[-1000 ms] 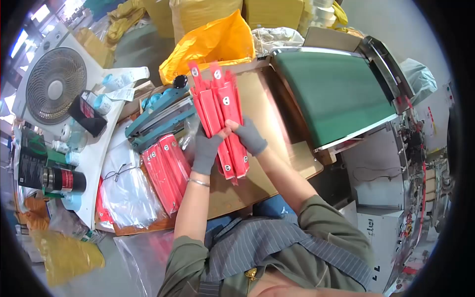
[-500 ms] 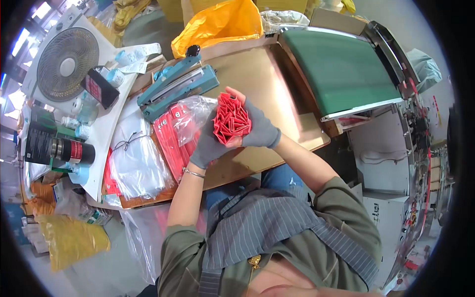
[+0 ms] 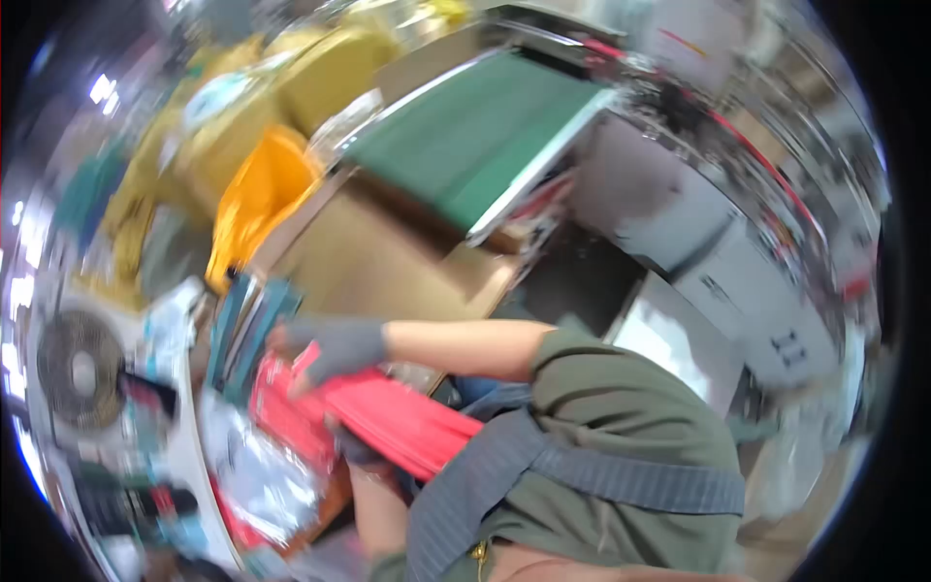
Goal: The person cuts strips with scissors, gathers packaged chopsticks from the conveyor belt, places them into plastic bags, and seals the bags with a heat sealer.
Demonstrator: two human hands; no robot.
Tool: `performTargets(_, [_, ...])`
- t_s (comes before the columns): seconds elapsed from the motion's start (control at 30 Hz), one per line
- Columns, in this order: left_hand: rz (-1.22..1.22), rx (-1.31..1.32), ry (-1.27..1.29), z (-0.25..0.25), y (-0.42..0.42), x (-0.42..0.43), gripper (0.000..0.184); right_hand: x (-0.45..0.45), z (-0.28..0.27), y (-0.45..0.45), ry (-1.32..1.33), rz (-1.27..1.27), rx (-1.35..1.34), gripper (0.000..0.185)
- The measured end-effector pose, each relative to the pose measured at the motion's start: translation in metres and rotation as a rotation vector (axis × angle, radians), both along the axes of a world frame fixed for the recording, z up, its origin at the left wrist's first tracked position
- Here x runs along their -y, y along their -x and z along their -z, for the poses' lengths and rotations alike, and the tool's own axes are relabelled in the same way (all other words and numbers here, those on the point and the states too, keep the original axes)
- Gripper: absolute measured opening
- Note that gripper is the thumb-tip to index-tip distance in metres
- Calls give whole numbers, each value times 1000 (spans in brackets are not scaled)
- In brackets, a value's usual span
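Note:
A long red bundle of folded strips (image 3: 402,417) slants toward the apron, its near end against the striped cloth. My right hand (image 3: 339,351), in a grey fingerless glove, is closed over its far end. Beneath the bundle, my left hand (image 3: 357,448) holds it from the lower side, with its fingers mostly hidden. More red packets (image 3: 281,412) lie just left of the hands, by clear plastic bags (image 3: 257,475). The view is smeared by motion.
A teal sealing tool (image 3: 242,335) stands beyond the packets. Behind are an orange bag (image 3: 257,199), a cardboard surface (image 3: 373,262) and a green conveyor belt (image 3: 475,136). A fan (image 3: 82,371) and phone (image 3: 147,396) are on the left; white machine boxes (image 3: 659,194) stand right.
The camera view has turned and blurred. The red bundle, earlier upright between both hands, now lies slanted toward the body. My right hand has moved over to its far end, near the packets.

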State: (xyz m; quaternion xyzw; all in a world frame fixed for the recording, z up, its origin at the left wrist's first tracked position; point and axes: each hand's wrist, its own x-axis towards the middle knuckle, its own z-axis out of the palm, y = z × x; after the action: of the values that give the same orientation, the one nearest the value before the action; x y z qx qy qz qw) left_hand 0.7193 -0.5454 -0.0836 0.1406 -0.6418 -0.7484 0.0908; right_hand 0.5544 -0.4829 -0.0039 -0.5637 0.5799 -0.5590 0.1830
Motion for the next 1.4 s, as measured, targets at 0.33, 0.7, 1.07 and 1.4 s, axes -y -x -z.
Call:
performTargets(0.33, [-172, -194, 268, -73, 29, 8, 49, -39, 48, -6, 20, -350, 906, 29])
performTargets(0.7, [3, -506, 861, -62, 58, -91, 32, -144, 50, -4, -76, 144, 453, 29])
performTargets(1.07, [195, -376, 775, -51, 91, -51, 22, -151, 50, -4, -145, 921, -429, 19])
performTargets(1.4, [294, -281, 1555, -44, 163, 142, 15, -75, -76, 69, -521, 826, -551, 30])
